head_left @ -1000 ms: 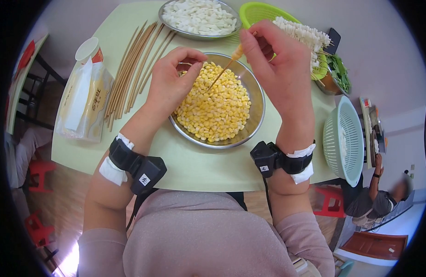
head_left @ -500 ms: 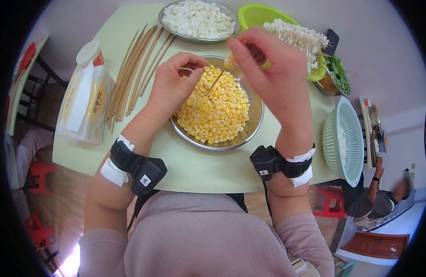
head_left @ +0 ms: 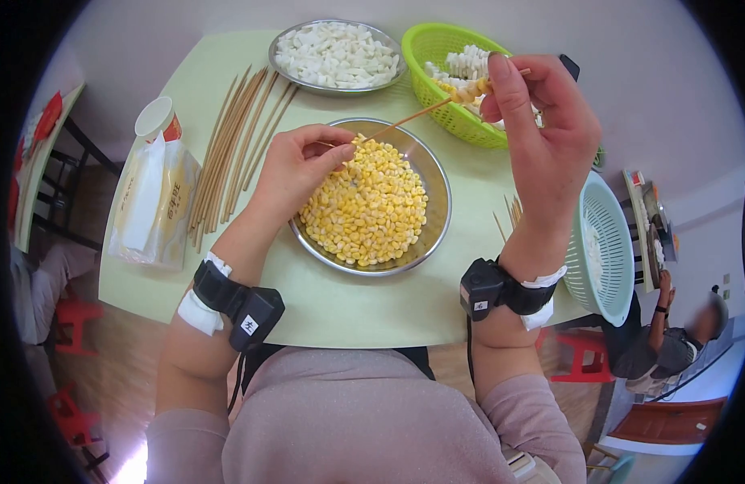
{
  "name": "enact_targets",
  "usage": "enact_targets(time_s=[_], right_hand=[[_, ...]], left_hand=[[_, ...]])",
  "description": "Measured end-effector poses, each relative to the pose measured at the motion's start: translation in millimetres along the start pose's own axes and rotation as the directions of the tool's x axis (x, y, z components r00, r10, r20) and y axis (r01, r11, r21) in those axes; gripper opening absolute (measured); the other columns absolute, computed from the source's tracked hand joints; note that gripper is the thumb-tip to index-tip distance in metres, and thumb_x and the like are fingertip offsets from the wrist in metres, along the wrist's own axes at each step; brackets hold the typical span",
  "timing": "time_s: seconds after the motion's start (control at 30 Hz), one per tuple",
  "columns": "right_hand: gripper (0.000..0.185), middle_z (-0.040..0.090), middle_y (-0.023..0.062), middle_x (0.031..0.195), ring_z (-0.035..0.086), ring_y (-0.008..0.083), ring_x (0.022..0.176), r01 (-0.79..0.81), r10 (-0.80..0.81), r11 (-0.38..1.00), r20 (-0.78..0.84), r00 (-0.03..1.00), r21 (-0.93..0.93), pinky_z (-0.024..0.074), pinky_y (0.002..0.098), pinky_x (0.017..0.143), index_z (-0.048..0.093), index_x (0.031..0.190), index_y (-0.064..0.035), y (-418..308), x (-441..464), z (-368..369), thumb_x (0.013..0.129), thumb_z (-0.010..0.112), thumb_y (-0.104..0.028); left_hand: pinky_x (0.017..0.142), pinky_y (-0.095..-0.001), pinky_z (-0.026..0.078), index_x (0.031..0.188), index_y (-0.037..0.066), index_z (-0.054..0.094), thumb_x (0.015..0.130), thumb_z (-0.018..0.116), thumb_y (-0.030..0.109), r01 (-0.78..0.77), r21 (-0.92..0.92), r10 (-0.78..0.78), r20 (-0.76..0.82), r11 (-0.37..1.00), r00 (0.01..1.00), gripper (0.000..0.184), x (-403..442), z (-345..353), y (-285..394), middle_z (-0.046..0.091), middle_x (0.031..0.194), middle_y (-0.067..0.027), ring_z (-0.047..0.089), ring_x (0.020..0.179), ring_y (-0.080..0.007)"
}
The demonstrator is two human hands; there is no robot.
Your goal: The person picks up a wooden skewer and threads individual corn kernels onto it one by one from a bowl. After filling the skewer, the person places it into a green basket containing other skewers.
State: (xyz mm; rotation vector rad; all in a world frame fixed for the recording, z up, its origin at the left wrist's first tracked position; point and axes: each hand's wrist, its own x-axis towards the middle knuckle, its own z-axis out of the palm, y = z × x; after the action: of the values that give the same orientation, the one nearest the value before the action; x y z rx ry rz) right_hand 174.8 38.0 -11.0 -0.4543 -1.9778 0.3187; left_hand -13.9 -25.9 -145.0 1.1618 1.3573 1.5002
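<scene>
A thin wooden skewer (head_left: 421,113) slants above a steel bowl (head_left: 442,234) of loose yellow corn kernels (head_left: 364,210). Several kernels (head_left: 469,90) are threaded on it near its upper end. My right hand (head_left: 546,129) is closed around that upper end, thumb against the kernels, with the tip sticking out past the fingers. At the bowl's upper left rim, my left hand (head_left: 308,161) pinches the skewer's lower end between thumb and fingers. Whether a kernel is also in that pinch is hidden.
Bare sticks (head_left: 231,149) lie left of the bowl, beside a tissue pack (head_left: 158,202) and paper cup (head_left: 154,119). Behind stand a dish of white pieces (head_left: 336,55) and a green basket (head_left: 437,109) with loaded skewers. A pale blue basket (head_left: 602,250) is at right; a person (head_left: 663,339) sits beyond.
My right hand has moved right, tilting the skewer from steep to a shallow slant. Its lower end has come out of the kernels to my left fingers. The view has shifted slightly.
</scene>
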Motion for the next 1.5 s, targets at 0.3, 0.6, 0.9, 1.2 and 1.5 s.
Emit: enact_targets(time_s=[0.3,0.6,0.9,1.2,1.5], right_hand=[[0.011,0.059,0.0016,0.063,0.054,0.0055,0.056,0.064,-0.060,0.996,-0.067,0.996,0.068,0.0423,0.0184,0.051,0.060,0.079,0.0002,-4,-1,8,0.081,0.065,-0.009],[0.010,0.058,0.0020,0.064,0.054,0.0063,0.055,0.102,-0.098,0.994,-0.085,0.992,0.041,0.0432,0.0189,0.051,0.059,0.078,0.0002,-7,-2,11,0.081,0.065,-0.008],[0.010,0.059,0.0038,0.066,0.058,0.0088,0.057,0.185,-0.179,0.982,-0.127,0.976,0.040,0.0460,0.0199,0.053,0.059,0.079,0.0007,-10,-5,19,0.080,0.065,-0.006],[0.009,0.059,0.0069,0.066,0.059,0.0141,0.055,0.257,-0.257,0.966,-0.102,0.961,-0.011,0.0459,0.0226,0.050,0.059,0.078,0.0005,-17,-7,25,0.078,0.067,-0.005],[0.011,0.058,0.0089,0.066,0.056,0.0231,0.056,0.438,-0.438,0.899,0.020,0.899,-0.018,0.0441,0.0304,0.050,0.059,0.075,-0.0015,-18,-4,27,0.071,0.069,-0.003]], left_hand=[[0.073,-0.0221,0.051,0.097,-0.002,0.062,0.080,0.066,0.007,0.097,-0.260,-0.103,-0.008,0.961,0.995,0.019,0,-4,6,0.064,0.085,-0.0088,0.063,0.079,-0.0129],[0.072,-0.0217,0.051,0.097,-0.002,0.061,0.081,0.065,0.007,0.077,-0.315,-0.090,-0.026,0.946,0.996,0.018,2,-6,6,0.064,0.086,-0.0094,0.063,0.081,-0.0133],[0.075,-0.0222,0.051,0.099,-0.004,0.060,0.083,0.063,0.006,0.062,-0.473,-0.134,-0.120,0.879,0.984,0.020,2,-8,11,0.064,0.090,-0.0104,0.063,0.082,-0.0147],[0.076,-0.0229,0.051,0.099,-0.005,0.060,0.083,0.062,0.005,0.023,-0.469,-0.108,-0.154,0.883,0.982,0.020,2,-10,12,0.064,0.091,-0.0106,0.063,0.084,-0.0159],[0.074,-0.0227,0.051,0.099,-0.005,0.060,0.083,0.062,0.004,-0.006,-0.480,-0.086,-0.169,0.877,0.982,0.019,4,-12,10,0.064,0.091,-0.0104,0.063,0.084,-0.0160]])
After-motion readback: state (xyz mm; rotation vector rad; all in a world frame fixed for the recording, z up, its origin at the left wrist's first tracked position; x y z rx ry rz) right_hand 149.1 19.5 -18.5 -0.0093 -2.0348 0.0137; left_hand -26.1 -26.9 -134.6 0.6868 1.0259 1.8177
